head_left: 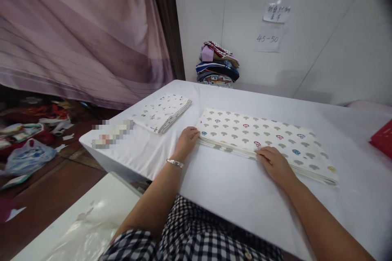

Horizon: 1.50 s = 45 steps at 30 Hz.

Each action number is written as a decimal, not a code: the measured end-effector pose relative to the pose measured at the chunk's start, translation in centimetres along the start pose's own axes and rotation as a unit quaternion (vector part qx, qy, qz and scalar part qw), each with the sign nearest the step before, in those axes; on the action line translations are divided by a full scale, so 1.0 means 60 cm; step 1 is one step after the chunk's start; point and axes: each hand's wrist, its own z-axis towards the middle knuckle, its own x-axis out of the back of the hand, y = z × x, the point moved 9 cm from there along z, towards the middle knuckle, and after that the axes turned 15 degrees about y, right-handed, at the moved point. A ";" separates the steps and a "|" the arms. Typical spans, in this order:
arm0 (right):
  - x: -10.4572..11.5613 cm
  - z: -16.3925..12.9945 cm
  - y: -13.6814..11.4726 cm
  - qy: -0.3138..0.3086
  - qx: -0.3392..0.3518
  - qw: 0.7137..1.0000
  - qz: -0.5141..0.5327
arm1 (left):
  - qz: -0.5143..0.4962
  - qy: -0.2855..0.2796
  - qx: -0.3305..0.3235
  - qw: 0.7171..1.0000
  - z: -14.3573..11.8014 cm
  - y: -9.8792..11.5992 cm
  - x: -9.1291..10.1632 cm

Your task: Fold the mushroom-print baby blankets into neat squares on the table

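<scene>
A folded white cloth printed with small grey and coloured mushroom shapes (pixel 263 134) lies flat on the white table (pixel 232 187). My left hand (pixel 187 138) rests at the cloth's near left corner, fingers curled onto its edge. My right hand (pixel 274 162) presses on the near long edge, about the middle. A silver bracelet (pixel 174 163) circles my left wrist. The layered edges of the cloth show between my hands.
A second folded patterned cloth (pixel 162 112) lies at the table's far left. A stack of folded fabrics (pixel 218 64) sits against the wall behind. A red object (pixel 382 138) is at the right edge. Bags and clutter (pixel 27 138) cover the floor at left.
</scene>
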 end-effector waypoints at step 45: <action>-0.007 0.003 -0.008 -0.002 0.003 1.000 0.013 | 0.183 -0.018 0.176 0.967 0.025 -0.015 -0.014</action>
